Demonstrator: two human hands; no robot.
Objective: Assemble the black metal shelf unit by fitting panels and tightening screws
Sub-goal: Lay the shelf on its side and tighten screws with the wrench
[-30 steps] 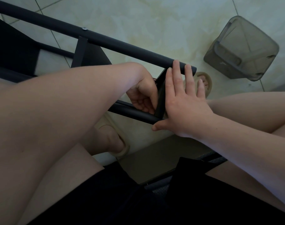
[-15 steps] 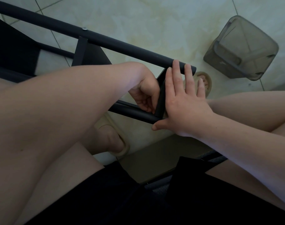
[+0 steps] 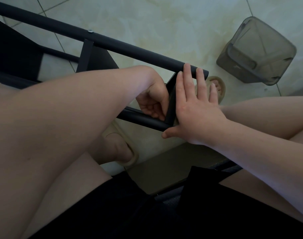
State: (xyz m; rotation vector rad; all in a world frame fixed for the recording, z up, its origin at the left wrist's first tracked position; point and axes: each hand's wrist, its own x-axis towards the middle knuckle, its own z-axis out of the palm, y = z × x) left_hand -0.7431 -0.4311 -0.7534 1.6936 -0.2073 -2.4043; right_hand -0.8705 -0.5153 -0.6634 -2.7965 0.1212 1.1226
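The black metal shelf frame lies on its side across the floor: a long upper tube [image 3: 130,47] runs from top left to its end near the centre, and a lower tube [image 3: 140,119] runs parallel below it. A black end panel [image 3: 171,102] spans between them. My right hand [image 3: 197,111] lies flat with straight fingers against the panel's outer side, fingertips on the upper tube's end. My left hand [image 3: 152,102] is on the panel's inner side with fingers curled; what they hold is hidden. A screw head [image 3: 90,31] shows on the upper tube.
A smoky transparent plastic container [image 3: 257,50] lies tipped on the tiled floor at the upper right. My feet in beige sandals [image 3: 216,87] rest on the floor under the frame. Another black shelf panel [image 3: 94,57] crosses the frame further left. My knees fill the lower view.
My left hand has shifted slightly at the panel's inner side. My right hand and the frame have stayed where they were.
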